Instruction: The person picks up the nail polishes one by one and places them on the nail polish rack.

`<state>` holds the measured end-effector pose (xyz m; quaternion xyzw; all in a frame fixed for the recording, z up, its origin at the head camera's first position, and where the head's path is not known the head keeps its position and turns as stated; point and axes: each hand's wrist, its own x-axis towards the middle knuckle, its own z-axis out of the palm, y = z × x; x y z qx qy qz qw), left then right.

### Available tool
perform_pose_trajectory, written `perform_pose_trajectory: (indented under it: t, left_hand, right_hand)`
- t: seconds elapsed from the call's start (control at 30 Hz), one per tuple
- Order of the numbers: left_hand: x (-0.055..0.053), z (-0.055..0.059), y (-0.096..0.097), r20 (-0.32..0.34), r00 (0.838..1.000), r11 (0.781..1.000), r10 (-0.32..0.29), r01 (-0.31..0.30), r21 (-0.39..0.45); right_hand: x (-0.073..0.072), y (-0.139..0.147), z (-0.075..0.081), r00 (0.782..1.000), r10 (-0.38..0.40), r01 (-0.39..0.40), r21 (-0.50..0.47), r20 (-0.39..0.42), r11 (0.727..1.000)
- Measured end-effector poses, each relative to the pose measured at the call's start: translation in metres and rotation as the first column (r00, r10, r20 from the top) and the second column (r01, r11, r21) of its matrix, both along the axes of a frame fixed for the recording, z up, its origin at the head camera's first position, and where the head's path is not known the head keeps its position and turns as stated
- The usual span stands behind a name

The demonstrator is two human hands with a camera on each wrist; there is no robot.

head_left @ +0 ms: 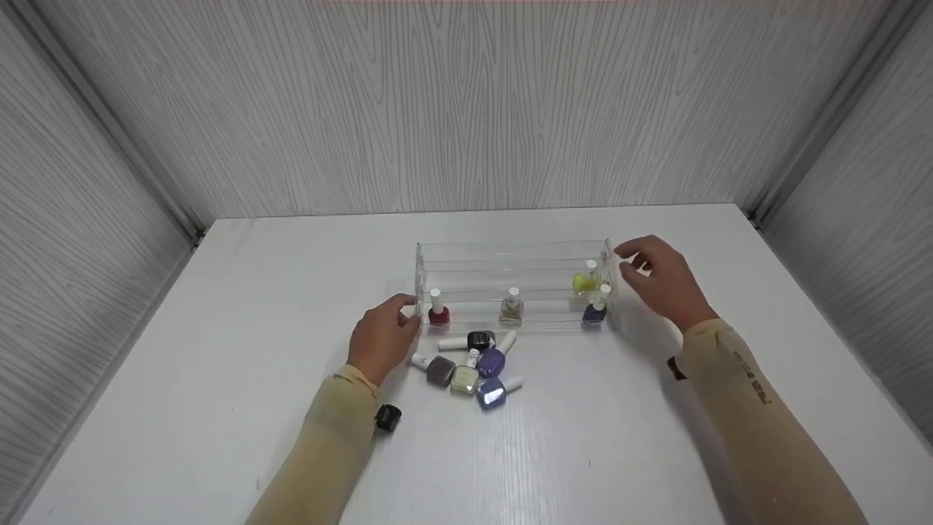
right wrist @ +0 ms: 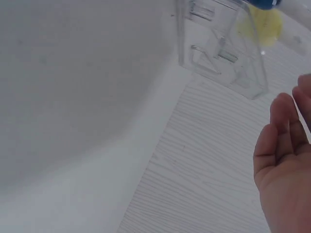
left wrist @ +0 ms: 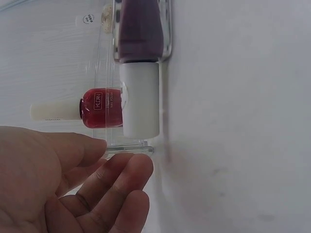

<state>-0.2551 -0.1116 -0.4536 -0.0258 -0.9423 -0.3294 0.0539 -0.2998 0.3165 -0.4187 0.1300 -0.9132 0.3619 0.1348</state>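
A clear stepped display rack (head_left: 419,270) stands on the table with nail polish bottles in it. My left hand (head_left: 383,339) pinches the rack's left side panel between thumb and fingers, beside a red bottle (left wrist: 102,108). Off the rack's right end, my right hand (head_left: 667,281) is held with loosely bent fingers, a small gap from the panel, holding nothing. The front tier holds the red bottle, a clear beige bottle (head_left: 512,310) and a dark blue bottle (head_left: 595,313). A yellow bottle (head_left: 583,283) sits one tier behind, at the right.
In front of the rack lie several loose polish bottles: black (head_left: 481,340), grey-purple (head_left: 440,371), pale green (head_left: 464,380), violet (head_left: 491,362) and blue (head_left: 492,393). Black wrist pieces (head_left: 388,418) show by the sleeves. A grained panel wall (head_left: 466,109) rises behind the white table (head_left: 583,452).
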Motion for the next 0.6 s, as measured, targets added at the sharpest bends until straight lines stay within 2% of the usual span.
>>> perform_pose_trajectory:
  t: [0.1, 0.17, 0.23, 0.37, 0.47, 0.6]
  left_hand:
    - [-0.001, 0.001, 0.001, 0.000, 1.000, 1.000, 0.004, -0.004, -0.003]
    - [0.000, 0.001, 0.001, -0.002, 1.000, 1.000, 0.003, -0.003, 0.000]
    - [0.000, 0.002, 0.002, -0.001, 1.000, 1.000, 0.000, 0.000, 0.005]
    - [0.000, 0.002, 0.002, 0.000, 1.000, 1.000, -0.011, 0.011, 0.002]
    - [0.000, 0.002, 0.002, -0.009, 1.000, 1.000, -0.008, 0.008, -0.010]
    - [0.001, 0.002, 0.003, -0.020, 1.000, 1.000, 0.002, -0.003, -0.020]
  right_hand:
    - [0.011, 0.003, 0.008, 0.988, -0.119, 0.105, -0.130, -0.102, 0.986]
    - [0.020, 0.003, 0.014, 0.973, -0.176, 0.145, -0.194, -0.148, 0.970]
    - [0.030, 0.003, 0.020, 0.961, -0.208, 0.162, -0.243, -0.181, 0.956]
    - [0.045, 0.001, 0.029, 0.947, -0.223, 0.138, -0.334, -0.230, 0.933]
    - [0.054, -0.004, 0.033, 0.956, -0.192, 0.116, -0.314, -0.222, 0.942]
    - [0.062, -0.011, 0.038, 0.984, -0.120, 0.096, -0.176, -0.133, 0.980]
